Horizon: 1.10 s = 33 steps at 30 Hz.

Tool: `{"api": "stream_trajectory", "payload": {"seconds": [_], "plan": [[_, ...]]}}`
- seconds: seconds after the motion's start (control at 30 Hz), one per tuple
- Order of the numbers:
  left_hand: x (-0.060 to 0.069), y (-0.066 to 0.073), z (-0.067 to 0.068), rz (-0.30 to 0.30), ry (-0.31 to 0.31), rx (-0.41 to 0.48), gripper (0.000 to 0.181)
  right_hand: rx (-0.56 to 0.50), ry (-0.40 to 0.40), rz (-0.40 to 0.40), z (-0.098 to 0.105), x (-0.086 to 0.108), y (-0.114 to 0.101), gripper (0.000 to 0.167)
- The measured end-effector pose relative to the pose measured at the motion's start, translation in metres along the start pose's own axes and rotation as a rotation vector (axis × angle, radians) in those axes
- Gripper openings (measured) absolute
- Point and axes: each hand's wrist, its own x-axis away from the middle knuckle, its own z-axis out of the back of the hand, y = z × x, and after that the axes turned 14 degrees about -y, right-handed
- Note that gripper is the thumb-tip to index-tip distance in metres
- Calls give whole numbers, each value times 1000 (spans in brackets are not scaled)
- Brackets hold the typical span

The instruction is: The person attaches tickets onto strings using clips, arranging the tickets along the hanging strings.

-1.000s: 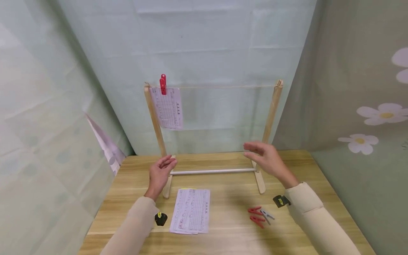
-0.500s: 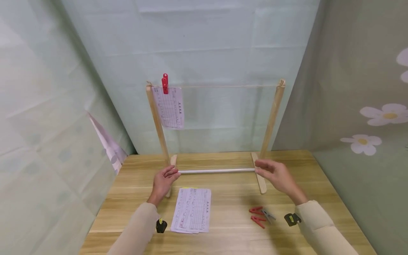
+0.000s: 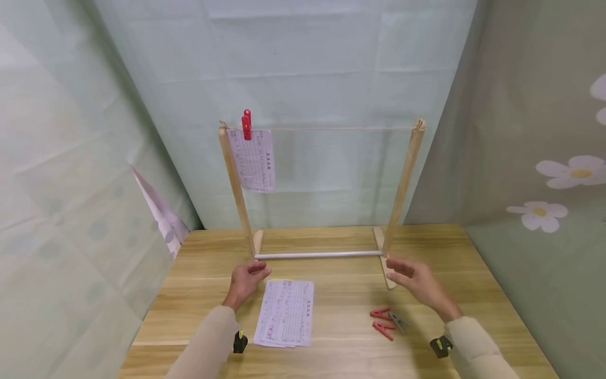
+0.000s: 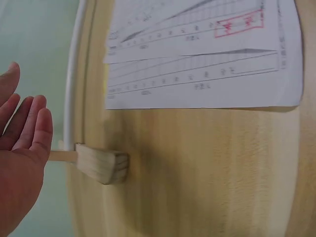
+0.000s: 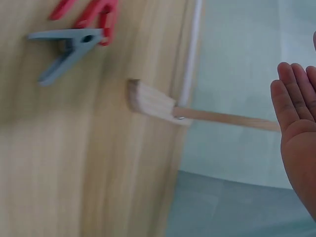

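My left hand [image 3: 247, 280] hovers by the left foot of a wooden rack, its fingers loosely bent with nothing between them. Beside the rack's right foot [image 3: 389, 273] is my right hand [image 3: 420, 281], relaxed and holding nothing. In the wrist views, the left palm [image 4: 22, 158] and right palm [image 5: 301, 133] show extended fingers. Between the rack's posts runs a string [image 3: 326, 129], from which a printed sheet [image 3: 255, 166] hangs at the left under a red clothespin [image 3: 246, 125]. A white rod [image 3: 319, 255] joins the posts low down.
A stack of printed sheets [image 3: 285, 313] lies on the wooden table [image 3: 341, 347] in front of the rack. To its right lie two red clothespins [image 3: 382, 329] and a grey clothespin [image 3: 399, 321]. Fabric walls [image 3: 326, 63] enclose the table; the right one has printed flowers.
Both hands have come down and toward me from the rack's lower part, the right one farther. At half a second ago they were at the rod's ends. Sheets and clothespins stay put.
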Motion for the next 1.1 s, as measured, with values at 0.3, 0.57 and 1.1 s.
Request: {"api": "stream_trajectory", "payload": {"seconds": [0.3,0.57,1.1], "plan": [[-1,-11,-2,33,-17,-18,33,14,3,-42,-21,11,31,34],[2,-18,-5,37,-28,-38,37,21,25,-98,-35,15,53,31],[-6,-24,-14,30,-10,-83,37,-38,26,-228,-52,18,74,41]]}}
